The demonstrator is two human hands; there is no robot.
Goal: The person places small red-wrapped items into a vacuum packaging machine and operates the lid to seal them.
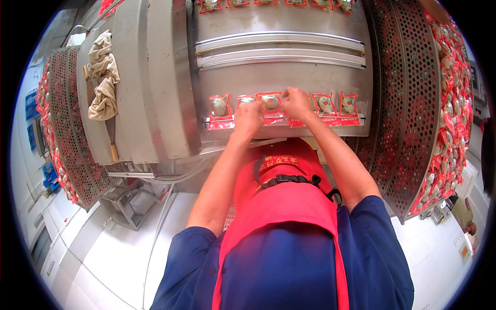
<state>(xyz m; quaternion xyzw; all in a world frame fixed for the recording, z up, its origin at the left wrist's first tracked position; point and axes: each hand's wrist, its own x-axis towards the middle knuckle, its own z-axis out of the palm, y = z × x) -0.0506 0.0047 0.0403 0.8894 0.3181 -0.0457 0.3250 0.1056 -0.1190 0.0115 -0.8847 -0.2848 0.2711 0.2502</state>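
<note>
Red-edged clear pouches with pale rounded contents lie in a row along the near edge of a steel machine bed [283,75], including one at left [219,106], one in the middle [270,102] and two at right [325,104]. My left hand [249,114] has its fingers curled on the second pouch [247,99], partly covering it. My right hand [297,103] is pinched on a pouch just right of the middle one, hiding most of it.
Perforated bins [398,108] heaped with similar pouches flank the machine. Crumpled beige cloths [103,77] and a wooden-handled tool [113,147] lie left. Steel rails [279,54] cross the bed below more pouches [237,2]. Someone in olive clothing [462,212] is at far right.
</note>
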